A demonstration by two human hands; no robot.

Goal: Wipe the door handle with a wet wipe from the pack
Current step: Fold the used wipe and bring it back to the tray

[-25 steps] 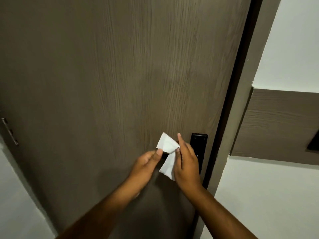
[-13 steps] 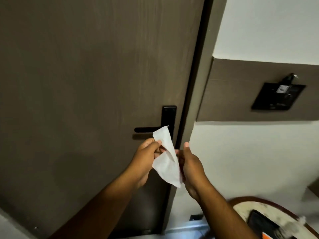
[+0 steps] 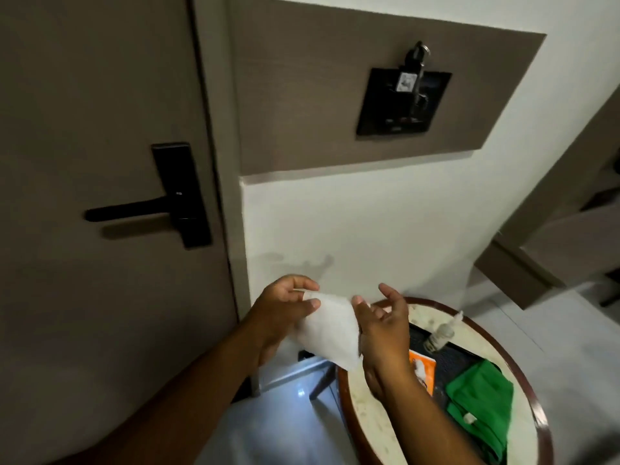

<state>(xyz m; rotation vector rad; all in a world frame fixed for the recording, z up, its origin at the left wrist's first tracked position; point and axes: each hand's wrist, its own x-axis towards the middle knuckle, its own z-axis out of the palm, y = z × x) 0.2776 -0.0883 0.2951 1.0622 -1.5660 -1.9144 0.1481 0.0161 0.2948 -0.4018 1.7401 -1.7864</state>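
1. White wet wipe (image 3: pixel 330 330) hangs spread between the two hands at lower centre of the frame; the left hand (image 3: pixel 281 313) pinches its upper left edge between thumb and fingers, and the right hand (image 3: pixel 382 333) holds its right edge, fingers loosely fanned.
2. Both grips are grasping the wipe, neither clenched.
3. The black door handle (image 3: pixel 129 209) sits at left of the frame on its dark lock plate (image 3: pixel 183 196), well apart from the wipe and untouched.
4. Risk, as a judgement: the right hand's loose hold could let the damp sheet slip or fold onto itself, and a wipe kept in the air may dry before reaching the lever.
5. The brown door (image 3: pixel 84 112) fills the left; a white wall with a brown panel (image 3: pixel 335 95) carries a black card holder (image 3: pixel 402 102).
6. At lower right a round counter (image 3: pixel 355 397) holds an orange pack (image 3: pixel 423 370), a small bottle (image 3: pixel 439 335) and a green cloth (image 3: pixel 479 404).
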